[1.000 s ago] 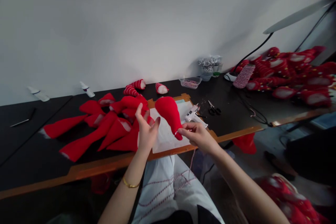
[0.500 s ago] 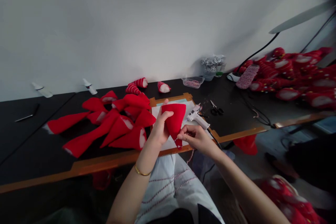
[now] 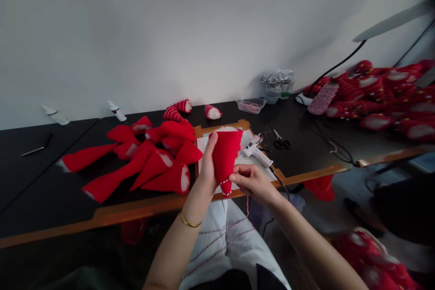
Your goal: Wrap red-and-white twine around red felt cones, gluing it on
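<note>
A stuffed red felt cone (image 3: 227, 152) is held over the table's front edge, its wide end up with white filling showing. My left hand (image 3: 208, 165) wraps round the cone's left side. Red-and-white twine (image 3: 225, 182) crosses the cone near its narrow tip, and a loose length hangs below. My right hand (image 3: 249, 180) pinches the twine against the cone's lower right side. Just beyond lies a white glue gun (image 3: 257, 152) on a white sheet.
Several plain red cones (image 3: 156, 158) are heaped at left. Black scissors (image 3: 281, 140), a clear tray of twine (image 3: 251, 106) and a lamp (image 3: 390, 22) stand to the right. Decorated red cones (image 3: 390, 95) are piled far right. Two white bottles (image 3: 116, 111) stand near the wall.
The cone has turned in my left hand, so its wide end now faces up and the filling shows. Twine now shows across the front near the tip.
</note>
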A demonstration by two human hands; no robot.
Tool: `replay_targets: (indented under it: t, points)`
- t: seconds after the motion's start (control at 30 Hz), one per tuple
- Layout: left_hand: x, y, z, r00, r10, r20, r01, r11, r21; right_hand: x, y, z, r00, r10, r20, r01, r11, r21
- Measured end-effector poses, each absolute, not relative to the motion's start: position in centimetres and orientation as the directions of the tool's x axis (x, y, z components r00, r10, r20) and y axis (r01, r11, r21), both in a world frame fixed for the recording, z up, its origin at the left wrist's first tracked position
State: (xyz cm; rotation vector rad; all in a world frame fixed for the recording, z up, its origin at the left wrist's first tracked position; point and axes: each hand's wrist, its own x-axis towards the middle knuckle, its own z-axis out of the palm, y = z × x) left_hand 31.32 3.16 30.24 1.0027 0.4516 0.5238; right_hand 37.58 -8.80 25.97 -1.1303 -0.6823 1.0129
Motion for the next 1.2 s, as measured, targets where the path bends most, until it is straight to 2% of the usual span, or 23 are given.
replay_targets:
  t: [0.07, 0.1, 0.17, 0.23, 0.3, 0.33, 0.47, 0.57, 0.67, 0.77, 0.83, 0.87, 0.9, 0.97, 1.03, 1.07, 1.13, 1.2]
  points:
    - [31.4, 3.2, 29.8, 0.742, 0.668, -0.049, -0.288, 0.384, 0.877, 37.5, -8.8, 26.1, 0.486, 0.874, -0.011, -0.189, 0.093, -0.978]
    - [31.4, 3.3, 29.5, 0.716, 0.698, 0.011, -0.33, 0.324, 0.887, 37.5, -8.8, 26.2, 0.555, 0.831, 0.044, -0.071, 0.1, -0.992]
    - [31.3, 3.4, 29.1, 0.675, 0.72, 0.162, -0.362, 0.132, 0.923, 37.4, -9.0, 26.3, 0.657, 0.725, 0.206, 0.215, 0.081, -0.973]
    - [31.1, 3.3, 29.1, 0.668, 0.694, 0.268, -0.329, -0.047, 0.943, 37.5, -9.2, 26.5, 0.643, 0.704, 0.3, 0.369, 0.058, -0.928]
    - [30.8, 3.1, 29.6, 0.67, 0.69, 0.276, -0.286, -0.103, 0.953, 37.7, -9.4, 26.8, 0.562, 0.786, 0.257, 0.308, 0.09, -0.947]
    - [30.6, 3.0, 29.9, 0.679, 0.693, 0.241, -0.274, -0.065, 0.96, 37.9, -9.5, 26.9, 0.517, 0.828, 0.218, 0.233, 0.109, -0.966]
    - [30.2, 2.3, 31.1, 0.785, 0.619, -0.005, -0.238, 0.31, 0.92, 38.8, -9.9, 26.9, 0.443, 0.89, 0.107, -0.036, 0.136, -0.99]
    - [30.2, 1.9, 31.1, 0.84, 0.537, -0.076, -0.236, 0.489, 0.84, 38.8, -9.8, 26.7, 0.424, 0.904, 0.053, -0.191, 0.147, -0.971]
    - [30.5, 1.7, 30.4, 0.869, 0.479, -0.127, -0.194, 0.564, 0.802, 38.1, -9.4, 26.7, 0.408, 0.913, -0.002, -0.328, 0.145, -0.933]
    - [30.7, 1.8, 29.9, 0.864, 0.484, -0.139, -0.195, 0.576, 0.794, 37.8, -9.2, 26.9, 0.391, 0.918, -0.062, -0.424, 0.12, -0.898]
    - [30.8, 2.0, 29.7, 0.849, 0.522, -0.087, -0.258, 0.551, 0.793, 38.0, -9.2, 26.9, 0.435, 0.897, -0.079, -0.404, 0.116, -0.907]
    - [30.9, 2.2, 29.6, 0.826, 0.562, -0.039, -0.313, 0.516, 0.798, 38.1, -9.2, 27.0, 0.487, 0.871, -0.062, -0.343, 0.125, -0.931]
    - [30.9, 2.5, 29.6, 0.793, 0.609, 0.021, -0.373, 0.459, 0.806, 38.2, -9.2, 27.0, 0.556, 0.831, -0.018, -0.235, 0.137, -0.962]
    - [30.9, 2.9, 29.4, 0.71, 0.691, 0.136, -0.45, 0.297, 0.842, 38.2, -9.3, 27.2, 0.676, 0.719, 0.159, 0.09, 0.134, -0.987]
    - [30.8, 3.1, 29.3, 0.669, 0.717, 0.198, -0.414, 0.138, 0.9, 38.0, -9.4, 27.5, 0.673, 0.658, 0.337, 0.369, 0.096, -0.925]
    - [30.8, 3.1, 29.3, 0.662, 0.722, 0.2, -0.368, 0.081, 0.926, 37.9, -9.5, 27.6, 0.645, 0.668, 0.371, 0.424, 0.09, -0.901]
    - [30.7, 3.1, 29.4, 0.673, 0.722, 0.158, -0.293, 0.065, 0.954, 38.1, -9.5, 27.6, 0.6, 0.724, 0.341, 0.385, 0.112, -0.916]
    - [30.5, 2.9, 29.9, 0.724, 0.687, 0.061, -0.256, 0.186, 0.949, 38.6, -9.6, 27.4, 0.587, 0.766, 0.263, 0.259, 0.13, -0.957]
